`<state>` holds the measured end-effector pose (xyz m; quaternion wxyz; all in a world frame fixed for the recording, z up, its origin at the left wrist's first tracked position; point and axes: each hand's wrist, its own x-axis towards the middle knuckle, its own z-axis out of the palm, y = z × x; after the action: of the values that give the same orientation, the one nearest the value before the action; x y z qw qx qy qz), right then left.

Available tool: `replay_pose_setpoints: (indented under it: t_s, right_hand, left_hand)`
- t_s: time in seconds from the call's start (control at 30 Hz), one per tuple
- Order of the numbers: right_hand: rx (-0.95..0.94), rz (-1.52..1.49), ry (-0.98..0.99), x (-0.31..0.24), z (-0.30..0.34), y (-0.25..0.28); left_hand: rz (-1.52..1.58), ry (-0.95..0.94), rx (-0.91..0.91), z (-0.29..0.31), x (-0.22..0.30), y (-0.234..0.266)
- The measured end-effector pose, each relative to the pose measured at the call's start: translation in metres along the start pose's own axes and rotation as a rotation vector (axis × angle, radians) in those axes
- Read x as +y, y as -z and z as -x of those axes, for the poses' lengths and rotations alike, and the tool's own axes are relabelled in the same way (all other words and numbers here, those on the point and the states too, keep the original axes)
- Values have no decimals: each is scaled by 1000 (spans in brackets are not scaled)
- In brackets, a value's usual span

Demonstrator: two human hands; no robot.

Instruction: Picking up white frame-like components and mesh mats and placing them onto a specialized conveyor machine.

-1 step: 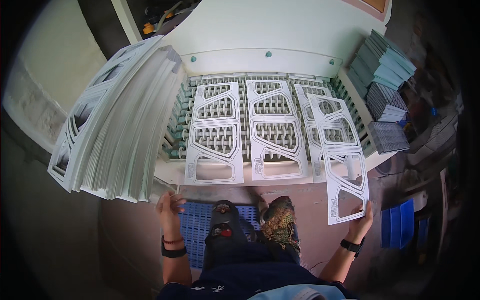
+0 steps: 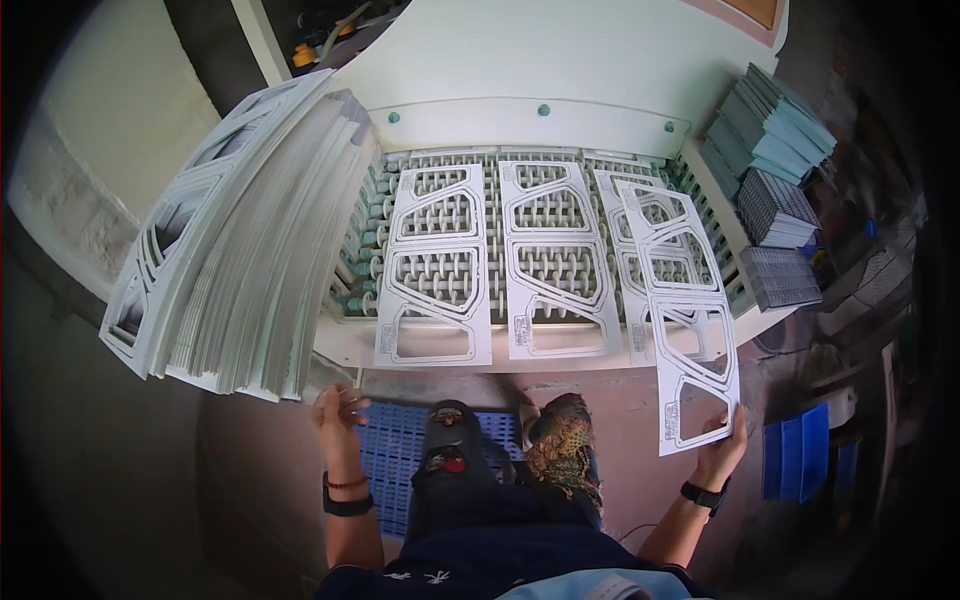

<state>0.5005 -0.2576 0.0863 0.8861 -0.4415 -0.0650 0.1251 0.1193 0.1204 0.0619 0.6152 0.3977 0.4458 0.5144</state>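
My right hand [image 2: 718,452] grips a thin white panel with large rounded cutouts [image 2: 667,388] by its near right corner. That panel slants over the right part of a bed of rollers [image 2: 495,280], overlapping another similar panel [image 2: 640,345] beneath it. Two more cutout panels, a left one [image 2: 435,244] and a middle one [image 2: 553,239], lie side by side on the rollers, their near ends reaching over the machine's front edge. My left hand [image 2: 341,408] hovers below the front edge, fingers loosely bent and apart, near a thick stack of white panels [image 2: 240,260].
A tall white machine cover [image 2: 540,55] rises behind the rollers. Several grey-green stacked sheets [image 2: 765,130] and dark gridded blocks [image 2: 780,275] line the right side. Underfoot lies a blue slatted mat [image 2: 385,465]. Blue bins [image 2: 797,452] stand at the lower right.
The held panel's near end has dipped slightly, while its far end sits a little further left over the panel beneath. The whole view has shifted slightly; my left hand stays about the same.
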Motion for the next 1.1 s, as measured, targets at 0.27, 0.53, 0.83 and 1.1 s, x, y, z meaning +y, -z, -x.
replay_pose_setpoints:
  t_s: [0.27, 0.53, 0.83, 1.1]
  right_hand:
    - [-467, -406, -117, -12, 13, -67]
    - [-813, -305, -59, -11, 75, -271]
    - [-1023, -456, -337, 41, 139, -418]
    - [-1150, -240, -287, 75, 162, -449]
  left_hand:
    - [-31, -709, 593, 27, 122, 81]
    - [-318, -1316, 909, 36, 262, 101]
    - [-585, -963, 483, -50, 275, 63]
    - [-442, -998, 491, -39, 272, 55]
